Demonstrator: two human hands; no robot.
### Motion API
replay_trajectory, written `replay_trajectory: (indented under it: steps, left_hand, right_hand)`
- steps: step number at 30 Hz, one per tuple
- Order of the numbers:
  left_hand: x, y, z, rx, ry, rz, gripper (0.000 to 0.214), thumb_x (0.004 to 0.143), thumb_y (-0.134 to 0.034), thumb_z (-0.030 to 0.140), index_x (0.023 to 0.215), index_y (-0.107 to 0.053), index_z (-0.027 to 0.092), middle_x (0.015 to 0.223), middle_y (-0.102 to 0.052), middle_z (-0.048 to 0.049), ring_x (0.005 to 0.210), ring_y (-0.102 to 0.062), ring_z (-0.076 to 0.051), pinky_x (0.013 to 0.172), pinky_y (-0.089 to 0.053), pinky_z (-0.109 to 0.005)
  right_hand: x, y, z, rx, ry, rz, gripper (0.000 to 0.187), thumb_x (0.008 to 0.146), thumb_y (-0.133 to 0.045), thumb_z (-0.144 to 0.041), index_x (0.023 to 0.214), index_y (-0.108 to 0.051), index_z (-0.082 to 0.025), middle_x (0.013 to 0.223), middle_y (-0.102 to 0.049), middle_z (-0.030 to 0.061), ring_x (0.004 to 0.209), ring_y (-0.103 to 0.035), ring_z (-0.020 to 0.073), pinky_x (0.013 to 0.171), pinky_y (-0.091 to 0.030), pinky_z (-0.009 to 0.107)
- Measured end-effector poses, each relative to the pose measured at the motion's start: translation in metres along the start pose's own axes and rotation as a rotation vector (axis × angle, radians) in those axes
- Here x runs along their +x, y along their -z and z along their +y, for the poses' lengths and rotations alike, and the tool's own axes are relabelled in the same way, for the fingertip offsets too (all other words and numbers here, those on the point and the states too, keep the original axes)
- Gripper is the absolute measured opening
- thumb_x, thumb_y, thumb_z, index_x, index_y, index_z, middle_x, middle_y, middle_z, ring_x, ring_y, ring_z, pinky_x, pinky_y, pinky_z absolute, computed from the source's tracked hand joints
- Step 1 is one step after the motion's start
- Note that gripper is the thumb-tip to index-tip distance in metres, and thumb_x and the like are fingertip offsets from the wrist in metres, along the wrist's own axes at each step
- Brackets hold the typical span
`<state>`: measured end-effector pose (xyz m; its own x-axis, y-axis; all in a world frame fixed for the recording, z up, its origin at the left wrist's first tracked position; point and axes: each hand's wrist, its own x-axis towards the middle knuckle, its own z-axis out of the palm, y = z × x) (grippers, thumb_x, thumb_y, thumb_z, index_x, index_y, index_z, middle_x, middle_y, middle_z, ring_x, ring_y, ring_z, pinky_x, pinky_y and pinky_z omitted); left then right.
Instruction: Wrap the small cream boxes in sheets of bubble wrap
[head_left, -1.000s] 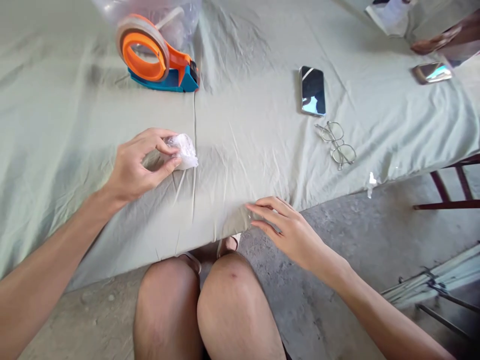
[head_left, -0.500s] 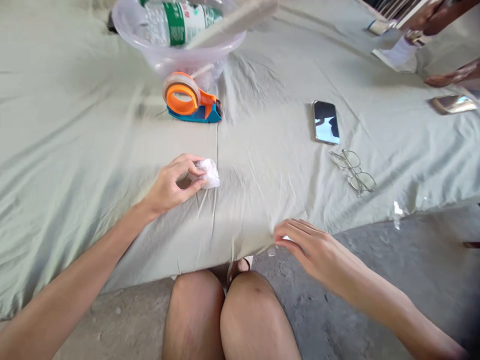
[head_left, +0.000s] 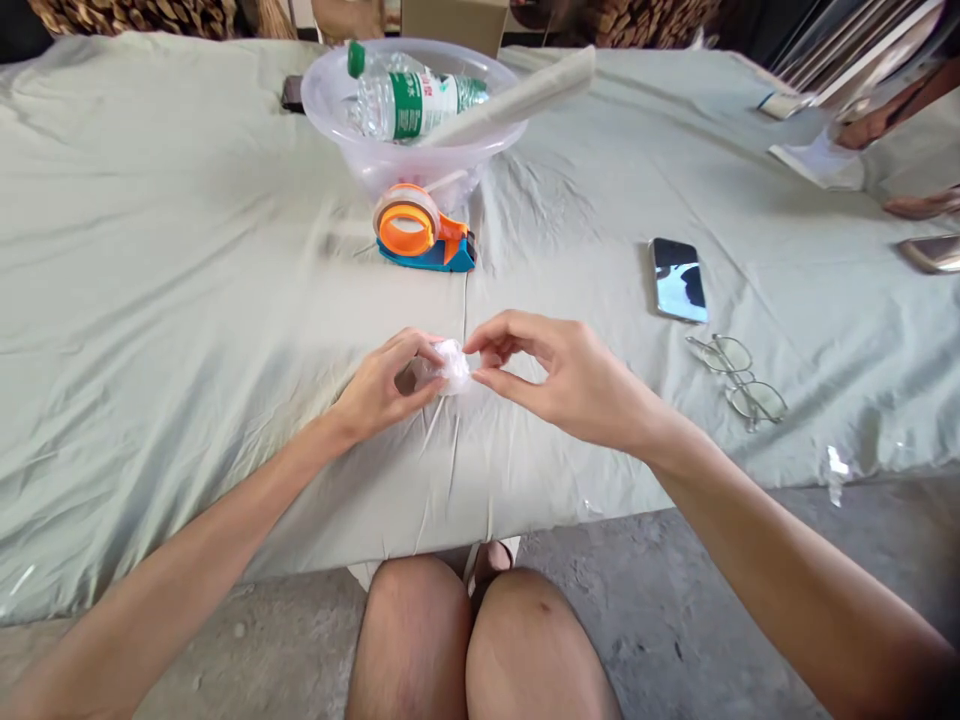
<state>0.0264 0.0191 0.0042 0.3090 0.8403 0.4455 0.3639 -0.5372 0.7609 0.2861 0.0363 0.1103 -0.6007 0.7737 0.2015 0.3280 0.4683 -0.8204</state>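
My left hand [head_left: 390, 385] is closed, pinching a small crumpled wad of whitish clear plastic [head_left: 454, 368] between thumb and fingers just above the cloth. From the other side, my right hand [head_left: 551, 375] has its bent thumb and forefinger at the wad's right edge, in a pinch around it. Whether a thin strip also lies between those fingertips is too small to tell. Behind the hands stands an orange and blue tape dispenser [head_left: 427, 235] with a roll of clear tape on it.
A translucent plastic basin [head_left: 390, 160] holds a green-labelled bottle [head_left: 420, 103] and a pale rolled strip [head_left: 525, 97]. On the right lie a phone [head_left: 678, 280], glasses [head_left: 739, 378] and another phone [head_left: 930, 254]. Tape scraps [head_left: 836, 472] cling near the cloth's front edge. Another person's hand [head_left: 862, 130] is far right.
My right hand has moved from the table's front edge up and left to the plastic wad. My left hand still holds the wad. The view has tilted up, showing more of the table's far side.
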Motion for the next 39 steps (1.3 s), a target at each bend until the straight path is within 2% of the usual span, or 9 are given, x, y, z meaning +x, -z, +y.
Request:
replay_trajectory:
  steps: [5, 10, 14, 18, 22, 26, 34, 37, 39]
  left_hand:
    - [0.002, -0.002, 0.001, -0.007, 0.020, 0.008, 0.018, 0.105, -0.079, 0.039, 0.114, -0.071, 0.026, 0.115, -0.082, -0.0055, 0.100, -0.079, -0.023, 0.087, -0.063, -0.035]
    - [0.002, -0.004, -0.001, -0.040, 0.048, 0.030, 0.023, 0.104, -0.082, 0.042, 0.115, -0.072, 0.025, 0.116, -0.084, -0.0061, 0.099, -0.079, -0.023, 0.084, -0.063, -0.035]
    - [0.001, -0.004, -0.003, -0.062, 0.042, 0.032, 0.019, 0.104, -0.081, 0.038, 0.114, -0.071, 0.025, 0.116, -0.083, -0.0054, 0.102, -0.079, -0.022, 0.089, -0.063, -0.035]
    - [0.001, -0.003, -0.002, -0.043, 0.051, 0.024, 0.021, 0.104, -0.079, 0.043, 0.114, -0.071, 0.025, 0.110, -0.081, -0.0037, 0.093, -0.075, -0.021, 0.079, -0.059, -0.032]
    - [0.002, -0.002, 0.000, -0.019, 0.087, 0.015, 0.028, 0.105, -0.081, 0.049, 0.114, -0.069, 0.025, 0.111, -0.080, -0.0039, 0.094, -0.075, -0.021, 0.079, -0.059, -0.033]
    - [0.001, -0.004, -0.002, -0.041, 0.085, 0.015, 0.032, 0.106, -0.081, 0.050, 0.119, -0.065, 0.026, 0.109, -0.078, -0.0032, 0.095, -0.077, -0.023, 0.080, -0.060, -0.034]
    - [-0.004, -0.013, -0.015, -0.098, -0.039, 0.083, 0.050, 0.108, -0.085, 0.049, 0.139, -0.050, 0.032, 0.131, -0.077, -0.0056, 0.115, -0.084, -0.026, 0.090, -0.069, -0.038]
    - [-0.008, -0.016, -0.015, 0.001, -0.076, 0.116, 0.040, 0.111, -0.082, 0.048, 0.132, -0.052, 0.031, 0.130, -0.077, -0.0057, 0.115, -0.084, -0.027, 0.087, -0.070, -0.039]
    - [-0.009, -0.017, -0.013, 0.117, -0.134, 0.141, 0.028, 0.115, -0.077, 0.047, 0.126, -0.057, 0.029, 0.141, -0.074, -0.0091, 0.118, -0.082, -0.027, 0.089, -0.070, -0.042]
  right_hand:
    - [0.045, -0.005, 0.021, 0.062, 0.022, -0.134, 0.007, 0.095, -0.084, -0.028, 0.092, -0.080, -0.022, 0.088, -0.081, 0.0018, 0.080, -0.071, 0.0194, 0.081, -0.062, 0.038]
    - [0.063, -0.006, 0.033, 0.073, -0.021, -0.233, 0.009, 0.095, -0.086, -0.027, 0.090, -0.080, -0.022, 0.089, -0.082, 0.0022, 0.081, -0.071, 0.0187, 0.079, -0.061, 0.037]
    - [0.059, -0.003, 0.027, 0.085, -0.015, -0.206, 0.019, 0.096, -0.091, -0.035, 0.090, -0.078, -0.023, 0.090, -0.081, 0.0025, 0.085, -0.073, 0.0212, 0.084, -0.064, 0.041]
    - [0.050, -0.004, 0.018, 0.049, 0.024, -0.159, 0.020, 0.098, -0.089, -0.038, 0.092, -0.077, -0.025, 0.093, -0.079, 0.0023, 0.088, -0.072, 0.0227, 0.089, -0.064, 0.044]
    - [0.050, -0.016, 0.024, 0.100, 0.011, -0.149, 0.018, 0.094, -0.090, -0.027, 0.090, -0.072, -0.024, 0.090, -0.077, 0.0019, 0.083, -0.070, 0.0208, 0.081, -0.060, 0.040]
    - [0.055, -0.026, 0.032, 0.048, 0.038, -0.119, 0.016, 0.092, -0.084, -0.016, 0.089, -0.070, -0.023, 0.091, -0.076, 0.0015, 0.084, -0.067, 0.0202, 0.083, -0.056, 0.040]
    - [0.054, -0.029, 0.038, -0.045, 0.095, -0.115, 0.018, 0.088, -0.072, -0.009, 0.092, -0.066, -0.025, 0.097, -0.073, 0.0018, 0.087, -0.066, 0.0205, 0.083, -0.057, 0.038]
    - [0.050, -0.030, 0.040, -0.019, 0.088, -0.099, 0.017, 0.090, -0.071, -0.010, 0.095, -0.065, -0.025, 0.097, -0.074, 0.0017, 0.087, -0.067, 0.0205, 0.083, -0.058, 0.037]
    - [0.048, -0.032, 0.041, 0.015, 0.075, -0.086, 0.015, 0.092, -0.071, -0.012, 0.095, -0.065, -0.025, 0.097, -0.075, 0.0017, 0.087, -0.068, 0.0202, 0.082, -0.058, 0.037]
